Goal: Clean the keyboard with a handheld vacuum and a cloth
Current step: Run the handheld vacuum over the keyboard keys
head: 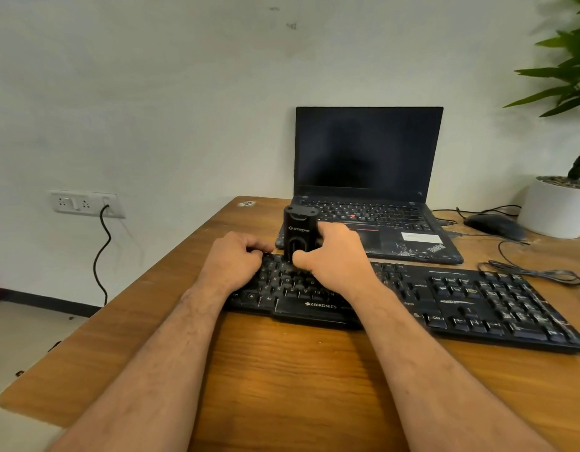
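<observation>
A black keyboard (477, 305) lies across the wooden table (282, 370), running from the middle to the right. A small black handheld vacuum (299, 228) stands upright over the keyboard's upper left keys. My right hand (334, 256) grips the vacuum's lower body from the right side. Curled into a loose fist, my left hand (236, 259) rests on the keyboard's far left end, touching its top edge. Whether it pinches the edge is unclear. The vacuum's nozzle is hidden behind my right hand. No cloth is in view.
An open black laptop (367, 177) with a dark screen stands just behind the keyboard. A black mouse (494, 225) and loose cables (536, 272) lie at the right. A white plant pot (556, 207) sits at the far right. A wall socket (86, 203) holds a plugged cord.
</observation>
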